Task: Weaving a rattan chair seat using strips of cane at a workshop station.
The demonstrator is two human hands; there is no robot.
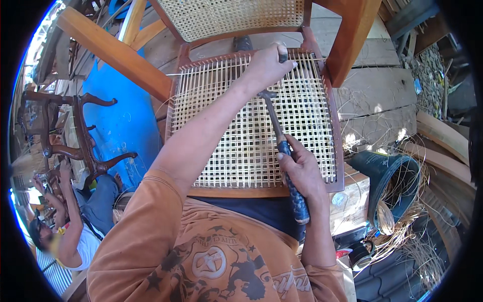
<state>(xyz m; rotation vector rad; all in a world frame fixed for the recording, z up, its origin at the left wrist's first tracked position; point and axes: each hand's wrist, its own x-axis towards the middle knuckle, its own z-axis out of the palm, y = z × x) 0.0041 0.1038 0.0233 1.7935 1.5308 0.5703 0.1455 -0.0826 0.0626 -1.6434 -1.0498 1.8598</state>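
A wooden chair seat is woven with pale rattan strips (261, 146) in an open square mesh, its frame (239, 192) close against my body. My right hand (304, 168) is wrapped round the blue-and-black grip of a hammer (274, 118). The hammer's metal head lies over the weave, just below my left hand. Stretched across to the far right of the seat, my left hand (269, 65) is closed round a short tool with a dark handle (283, 54). Its lower part is hidden, so I cannot tell its kind. Loose strands run along the far seat edge.
Orange-brown armrests (115, 55) flank the seat, with a cane backrest (236, 17) beyond. A dark bucket (385, 176) with rattan strands lies at right, near a black mug (361, 255). At left are a blue sheet (118, 116), a carved chair frame (80, 136) and another person (75, 221).
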